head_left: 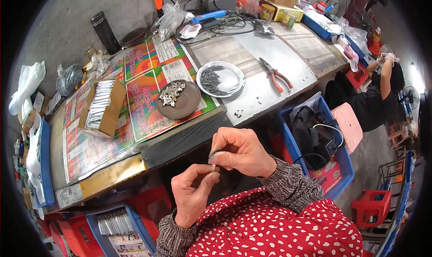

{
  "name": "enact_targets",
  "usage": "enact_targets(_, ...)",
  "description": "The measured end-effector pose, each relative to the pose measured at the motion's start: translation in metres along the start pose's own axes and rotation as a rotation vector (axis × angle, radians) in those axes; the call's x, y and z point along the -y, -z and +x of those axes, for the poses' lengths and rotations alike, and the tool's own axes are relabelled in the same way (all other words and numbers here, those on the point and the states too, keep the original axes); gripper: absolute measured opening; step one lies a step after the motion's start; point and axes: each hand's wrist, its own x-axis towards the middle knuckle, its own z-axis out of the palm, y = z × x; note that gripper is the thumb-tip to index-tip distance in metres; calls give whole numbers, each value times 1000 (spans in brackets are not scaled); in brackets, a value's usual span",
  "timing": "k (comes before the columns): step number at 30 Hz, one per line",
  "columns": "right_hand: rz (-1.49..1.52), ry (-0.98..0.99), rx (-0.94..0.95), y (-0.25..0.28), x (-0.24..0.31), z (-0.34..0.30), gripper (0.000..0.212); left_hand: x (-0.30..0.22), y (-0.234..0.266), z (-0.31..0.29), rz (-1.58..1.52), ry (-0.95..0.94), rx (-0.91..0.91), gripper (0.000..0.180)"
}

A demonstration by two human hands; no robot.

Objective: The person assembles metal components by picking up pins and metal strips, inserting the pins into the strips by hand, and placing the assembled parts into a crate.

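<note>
Left hand (192,191) and right hand (243,152) pinch a tiny part (213,168) near a bench (247,101)
White plate (236,82) holds dark strips (210,80); brown dish (186,106), metal pieces (171,94); cardboard box (114,115), silvery sticks (101,103).

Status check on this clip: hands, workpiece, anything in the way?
Left hand and right hand pinching close together. Small piece between them, mostly hidden. Nothing visibly blocking; pliers lie on the table beside the white plate.

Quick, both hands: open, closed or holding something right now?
Left hand: closed in a pinch; what it holds is too small to tell.
Right hand: also pinched closed; its hold can't be told.
</note>
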Motion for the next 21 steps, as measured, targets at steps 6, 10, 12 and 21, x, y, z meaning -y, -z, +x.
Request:
enact_targets(6, -52, 42, 2, -2, -7, -1, 18, 3, 8, 1, -150, 125, 112, 8)
enact_targets(10, -145, 156, -90, -6, -21, 2, 19, 5, -1, 2, -113, 51, 31, 10)
enact_targets(12, -162, 168, -115, -8, -22, 5, 19, 12, -6, 2, 374, -280, -206, 13)
enact_targets(21, -1, -37, -132, -1, -9, 0, 9, 13, 0, 0, 286, -143, -151, 10)
